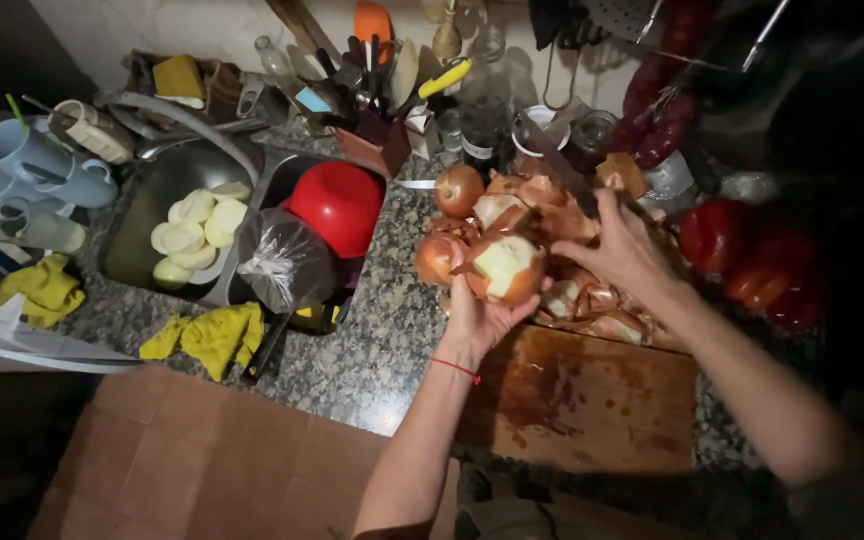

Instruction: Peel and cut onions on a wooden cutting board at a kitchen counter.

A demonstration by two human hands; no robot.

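Item, frame centre: left hand cups half-peeled onion; right hand grips knife. We'd peel w/ blade angled away, skins onto pile.

Light is dim and warm, strongest at the centre and upper middle of the frame. The corners, above all the right edge and lower left, sink into near black. Wide-angle distortion bends the edges. Fine detail is soft and grainy; small glints show upper centre.

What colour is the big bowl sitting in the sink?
Bright red; the bowl lies upside down in the sink, clearest in the head view.
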